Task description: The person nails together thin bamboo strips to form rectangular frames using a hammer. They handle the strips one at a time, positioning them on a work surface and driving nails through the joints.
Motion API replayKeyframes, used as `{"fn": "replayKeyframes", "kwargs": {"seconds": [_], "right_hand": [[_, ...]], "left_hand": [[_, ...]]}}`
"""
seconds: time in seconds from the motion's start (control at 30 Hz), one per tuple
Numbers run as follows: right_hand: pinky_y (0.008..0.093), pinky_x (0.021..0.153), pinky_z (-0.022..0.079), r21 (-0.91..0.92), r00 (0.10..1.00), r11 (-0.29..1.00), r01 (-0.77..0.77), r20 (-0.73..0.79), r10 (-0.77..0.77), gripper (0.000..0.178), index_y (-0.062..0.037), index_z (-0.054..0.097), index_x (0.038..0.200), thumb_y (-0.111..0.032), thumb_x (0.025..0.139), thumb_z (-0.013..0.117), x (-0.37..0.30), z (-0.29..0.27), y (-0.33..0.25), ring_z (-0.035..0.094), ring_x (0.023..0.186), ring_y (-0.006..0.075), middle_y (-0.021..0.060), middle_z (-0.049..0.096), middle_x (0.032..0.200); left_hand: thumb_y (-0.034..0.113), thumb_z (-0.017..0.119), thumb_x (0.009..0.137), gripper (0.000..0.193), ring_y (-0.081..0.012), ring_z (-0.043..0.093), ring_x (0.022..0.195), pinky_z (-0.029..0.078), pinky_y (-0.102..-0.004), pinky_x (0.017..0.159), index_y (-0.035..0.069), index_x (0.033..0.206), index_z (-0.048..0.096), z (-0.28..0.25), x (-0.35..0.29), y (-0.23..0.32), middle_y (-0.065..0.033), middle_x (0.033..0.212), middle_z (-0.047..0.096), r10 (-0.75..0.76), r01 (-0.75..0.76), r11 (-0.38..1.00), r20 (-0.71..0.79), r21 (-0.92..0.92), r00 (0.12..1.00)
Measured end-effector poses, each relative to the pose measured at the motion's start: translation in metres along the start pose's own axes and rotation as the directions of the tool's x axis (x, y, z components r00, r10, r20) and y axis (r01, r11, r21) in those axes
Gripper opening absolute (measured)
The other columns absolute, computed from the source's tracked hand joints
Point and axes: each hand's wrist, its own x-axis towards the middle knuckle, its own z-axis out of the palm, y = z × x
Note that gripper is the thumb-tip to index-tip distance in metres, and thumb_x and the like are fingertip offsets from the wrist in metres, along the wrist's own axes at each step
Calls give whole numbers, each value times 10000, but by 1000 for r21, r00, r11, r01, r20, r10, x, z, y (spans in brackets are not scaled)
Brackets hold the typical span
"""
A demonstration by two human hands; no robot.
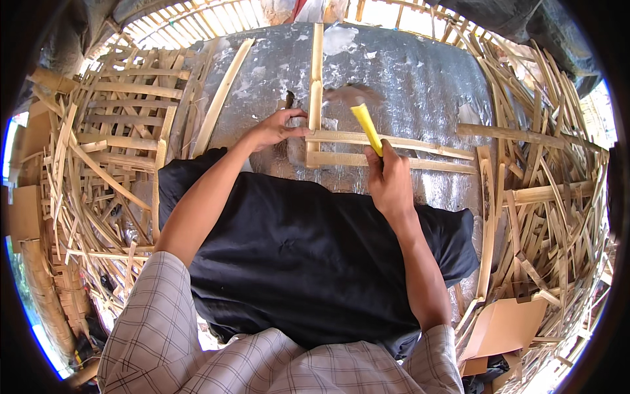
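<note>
My right hand (392,180) is wrapped round the yellow handle of a hammer (367,127). The hammer's head is smeared by motion above the bamboo strips. Thumb and fingers of my left hand (279,130) grip the left edge of an upright bamboo strip (316,82), close to its lower end. There it meets two crosswise bamboo strips, an upper one (426,145) and a lower one (420,163), both running to the right. Whether a nail sits at the joint is too small to tell.
Silvery, peeling sheeting (420,79) covers the work surface. Black cloth (295,256) lies across my lap. To the left stands a bamboo lattice (134,115) beside a loose strip (223,95). Tangled bamboo strips (545,217) and a cardboard box (502,325) are at the right.
</note>
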Motion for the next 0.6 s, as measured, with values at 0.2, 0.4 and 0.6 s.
{"fn": "replayKeyframes", "kwargs": {"seconds": [0.2,0.4,0.6], "right_hand": [[574,565,470,-222,992,968,113,86,-96,266,11,579,925,-215,1053,640,-5,3,23,621,657,534,262,595,614],[587,580,477,33,998,999,-38,47,37,263,0,592,929,-227,1048,648,-3,-4,8,639,674,523,257,617,642],[586,584,479,-151,996,989,5,94,10,258,8,605,955,-230,1048,646,-4,-3,8,642,689,528,275,621,660]], "left_hand": [[351,845,916,752,-226,545,1361,430,-351,1124,8,1505,525,7,1,11,-128,1497,575,1,-2,999,10,45,1000],[325,846,921,712,-214,552,1333,443,-355,1103,32,1494,541,8,2,4,-108,1481,586,-61,63,998,-58,23,996],[350,847,918,741,-215,548,1327,454,-375,1087,3,1491,530,7,-4,14,-125,1474,582,5,0,997,-66,76,998]]}}
